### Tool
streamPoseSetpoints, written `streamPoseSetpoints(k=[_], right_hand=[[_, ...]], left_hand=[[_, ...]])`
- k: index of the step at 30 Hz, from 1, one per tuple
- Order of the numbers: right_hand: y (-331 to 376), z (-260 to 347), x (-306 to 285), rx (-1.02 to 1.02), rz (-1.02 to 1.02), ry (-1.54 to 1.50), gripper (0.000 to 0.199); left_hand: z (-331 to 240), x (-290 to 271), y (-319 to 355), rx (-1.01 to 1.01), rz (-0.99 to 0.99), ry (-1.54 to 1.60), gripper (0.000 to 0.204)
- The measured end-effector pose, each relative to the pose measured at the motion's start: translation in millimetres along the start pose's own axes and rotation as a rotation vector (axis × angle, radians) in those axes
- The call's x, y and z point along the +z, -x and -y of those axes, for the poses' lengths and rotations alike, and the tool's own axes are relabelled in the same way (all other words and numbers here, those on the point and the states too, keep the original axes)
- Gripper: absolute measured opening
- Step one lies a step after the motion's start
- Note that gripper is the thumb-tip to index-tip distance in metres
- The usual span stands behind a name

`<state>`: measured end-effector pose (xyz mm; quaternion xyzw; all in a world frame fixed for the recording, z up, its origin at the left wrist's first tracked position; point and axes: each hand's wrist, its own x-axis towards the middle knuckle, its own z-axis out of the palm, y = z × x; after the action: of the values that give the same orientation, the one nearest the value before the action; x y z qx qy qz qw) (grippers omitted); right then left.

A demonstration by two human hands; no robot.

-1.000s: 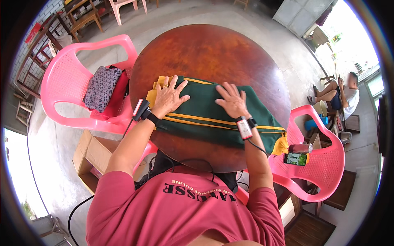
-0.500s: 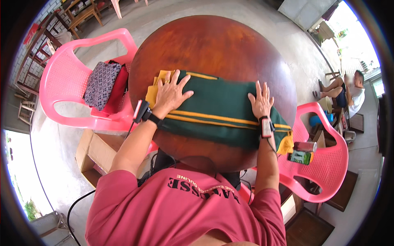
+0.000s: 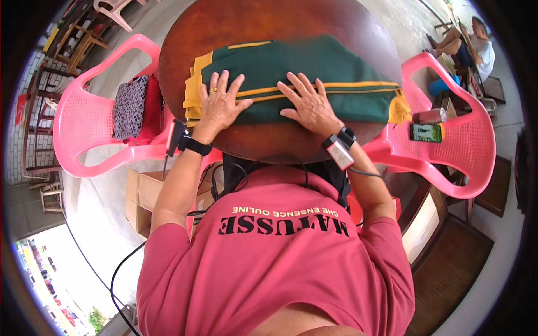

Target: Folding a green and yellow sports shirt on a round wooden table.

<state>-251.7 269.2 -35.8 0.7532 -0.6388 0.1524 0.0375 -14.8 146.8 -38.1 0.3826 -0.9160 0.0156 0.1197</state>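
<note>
- On the worktop (image 3: 216, 21), the green cloth (image 3: 297, 63) lies flat, its long axis running left to right, across the line of the forearms.
- Left hand (image 3: 219, 108) rests nearest the yellow left end, fingers spread, gripping nothing.
- Right hand (image 3: 315, 109) rests near mid-length, fingers also spread and flat, well short of the right end.
- Much of the cloth lies beyond both sets of fingertips.

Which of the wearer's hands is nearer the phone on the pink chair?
Right. The right hand rests on the green garment, left of the phone; the left hand rests on it too, farther from the phone, near the garment's left-hand yellow edge.
</note>
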Motion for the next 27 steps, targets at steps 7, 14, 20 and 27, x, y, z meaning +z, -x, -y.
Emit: streamPoseSetpoints(k=[7,14,20,27], right_hand=[[54,-63,-45,0.049,0.132,0.1,0.08],[125,-171,-77,0.373,0.178,0.183,0.071],[118,-184,-72,0.313,0.212,0.105,0.063],[118,-213,-67,0.216,0.173,-0.032,0.046]], left_hand=[[39,-17,42,0.09,0.096,0.005,0.084],[51,-17,38,0.136,0.061,0.069,0.087],[56,-22,30,0.183,0.035,0.08,0.061],[57,-36,9,0.195,0.086,0.158,0.037]])
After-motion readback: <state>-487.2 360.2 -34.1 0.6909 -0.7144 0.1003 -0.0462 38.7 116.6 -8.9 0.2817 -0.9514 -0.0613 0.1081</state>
